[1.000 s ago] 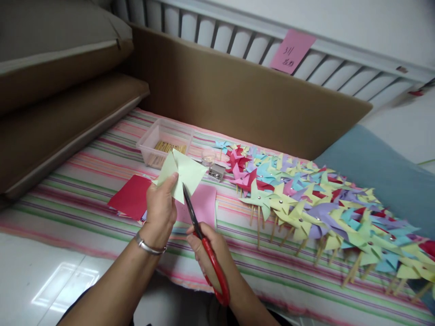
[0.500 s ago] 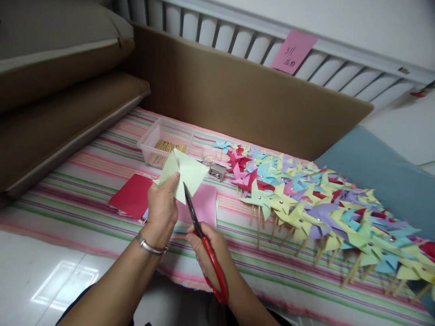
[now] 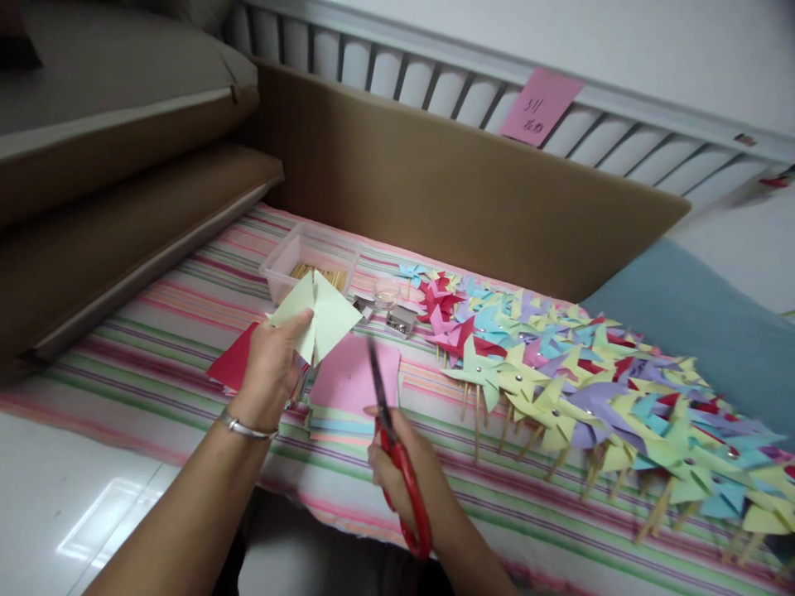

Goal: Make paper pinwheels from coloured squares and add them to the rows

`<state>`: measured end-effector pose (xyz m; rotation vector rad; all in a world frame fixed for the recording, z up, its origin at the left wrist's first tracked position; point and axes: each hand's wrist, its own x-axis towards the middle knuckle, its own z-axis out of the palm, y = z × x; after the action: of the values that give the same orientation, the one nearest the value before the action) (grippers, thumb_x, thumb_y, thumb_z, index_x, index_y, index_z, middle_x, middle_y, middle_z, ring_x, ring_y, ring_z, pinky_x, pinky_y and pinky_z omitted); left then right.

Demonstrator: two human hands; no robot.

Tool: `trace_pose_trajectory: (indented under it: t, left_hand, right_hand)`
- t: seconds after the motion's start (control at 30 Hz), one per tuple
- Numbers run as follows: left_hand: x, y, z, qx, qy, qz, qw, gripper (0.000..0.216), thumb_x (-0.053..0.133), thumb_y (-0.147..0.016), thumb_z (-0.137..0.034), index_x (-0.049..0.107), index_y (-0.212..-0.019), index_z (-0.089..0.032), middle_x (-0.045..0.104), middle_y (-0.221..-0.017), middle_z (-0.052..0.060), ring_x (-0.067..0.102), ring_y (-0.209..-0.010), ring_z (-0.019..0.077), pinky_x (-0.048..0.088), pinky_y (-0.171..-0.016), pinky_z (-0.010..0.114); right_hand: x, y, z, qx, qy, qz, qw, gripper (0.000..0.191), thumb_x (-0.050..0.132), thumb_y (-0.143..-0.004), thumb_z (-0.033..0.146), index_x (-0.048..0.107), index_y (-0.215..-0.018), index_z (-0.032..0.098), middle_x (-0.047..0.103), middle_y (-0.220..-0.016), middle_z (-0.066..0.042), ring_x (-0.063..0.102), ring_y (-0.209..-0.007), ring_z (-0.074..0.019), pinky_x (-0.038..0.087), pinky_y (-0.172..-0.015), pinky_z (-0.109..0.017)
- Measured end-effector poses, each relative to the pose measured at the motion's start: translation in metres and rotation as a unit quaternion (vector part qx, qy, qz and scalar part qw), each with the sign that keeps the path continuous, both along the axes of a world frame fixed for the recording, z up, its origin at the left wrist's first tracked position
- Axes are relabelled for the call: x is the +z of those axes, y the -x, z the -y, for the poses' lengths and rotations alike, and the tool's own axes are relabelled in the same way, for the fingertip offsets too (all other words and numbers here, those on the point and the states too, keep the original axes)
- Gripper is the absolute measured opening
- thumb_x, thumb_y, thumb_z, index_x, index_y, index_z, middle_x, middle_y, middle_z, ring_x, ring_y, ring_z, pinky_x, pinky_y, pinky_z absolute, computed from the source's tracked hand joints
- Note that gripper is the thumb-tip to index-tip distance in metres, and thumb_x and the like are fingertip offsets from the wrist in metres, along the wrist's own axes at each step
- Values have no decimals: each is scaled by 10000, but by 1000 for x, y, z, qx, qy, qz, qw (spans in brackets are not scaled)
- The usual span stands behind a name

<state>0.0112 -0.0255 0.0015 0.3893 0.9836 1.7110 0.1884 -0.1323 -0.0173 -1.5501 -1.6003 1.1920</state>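
Note:
Pinched in my left hand [image 3: 273, 356] is a pale green paper square [image 3: 332, 323], with slits running in from its upper and lower corners. My right hand [image 3: 403, 459] is wrapped round red-handled scissors [image 3: 415, 505]; their dark blades point up and away, apart from the paper and slightly blurred. A stack of coloured paper with a pink sheet [image 3: 354, 372] on top lies between my hands. Partly hidden behind my left hand is a pile topped by a red sheet [image 3: 233, 360].
Many paper pinwheels [image 3: 556, 414] on sticks cover the right side of the striped cloth [image 3: 149, 372]. A clear plastic box [image 3: 279, 269] holds thin wooden sticks. Beside it are small boxes of metal pins [image 3: 402, 320] and a round clear container [image 3: 386, 290]. A brown board [image 3: 447, 174] stands behind.
The scissors have come out of the green paper and moved down and right. My left hand has shifted left with the paper, which now shows another slit at its lower corner.

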Motion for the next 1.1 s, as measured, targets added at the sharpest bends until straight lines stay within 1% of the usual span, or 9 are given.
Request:
trace_pose_trajectory:
  t: [0.1,0.17,0.27,0.37,0.63,0.83,0.93,1.0,1.1]
  left_hand:
    - [3,6,4,-109,24,-36,993,374,799,-514,-129,697,-871,-83,726,-731,109,650,-542,201,520,-536,293]
    - [3,2,9,-186,46,-67,979,357,812,-501,-140,707,-839,-92,717,-677,112,631,-493,202,492,-464,283]
    - [-3,-12,16,-293,73,-101,948,346,833,-488,-169,716,-806,-95,711,-650,124,626,-479,210,468,-430,273]
    - [-9,-27,22,-355,59,-107,927,403,837,-520,-208,720,-889,-98,729,-739,144,664,-568,238,507,-506,297]
    - [-12,-51,33,-388,54,-45,919,333,815,-595,-246,736,-897,-127,734,-926,164,692,-776,252,526,-680,309]
    - [-14,-48,31,-323,46,-45,944,406,826,-542,-199,728,-928,-121,737,-912,155,688,-750,245,515,-645,292]
    - [-12,-32,22,-282,52,-83,955,355,828,-505,-154,737,-845,-102,740,-830,148,673,-656,217,501,-582,261]
    - [-10,-19,16,-261,68,-101,958,271,818,-496,-125,736,-752,-98,732,-735,137,653,-579,202,486,-517,247]
    - [-3,-5,14,-257,79,-96,958,199,801,-489,-85,727,-673,-100,714,-650,132,634,-520,207,472,-457,254]
  right_hand:
    - [1,-18,-10,-38,-74,-43,996,462,546,-761,188,469,-1215,213,632,-1003,-67,619,-903,-190,478,-823,-331]
    - [5,-27,-17,-72,-100,-68,990,445,599,-765,265,457,-1184,212,604,-1081,-89,600,-980,-212,468,-869,-361]
    - [9,-31,-24,-119,-66,-157,978,411,598,-784,364,445,-1136,216,594,-952,-50,606,-793,-177,502,-680,-311]
    - [10,-28,-27,-120,-35,-222,967,419,629,-747,318,458,-1116,214,510,-769,33,519,-619,-115,452,-562,-246]
    - [6,-22,-30,-187,-75,-225,953,344,595,-731,224,489,-1057,203,454,-675,69,421,-511,-77,400,-493,-214]
    - [2,-20,-31,-170,-53,-187,966,364,589,-735,233,488,-1084,211,503,-718,51,503,-546,-101,415,-495,-225]
    - [4,-26,-25,-129,-19,-133,983,389,585,-745,245,483,-1118,198,580,-780,8,582,-666,-145,454,-553,-245]
    - [8,-31,-19,-66,-10,-93,993,387,589,-758,255,500,-1130,197,614,-856,-21,603,-765,-164,480,-634,-267]
    - [14,-36,-9,25,15,-38,999,332,593,-790,315,577,-1097,189,601,-813,-11,576,-697,-138,461,-633,-258]
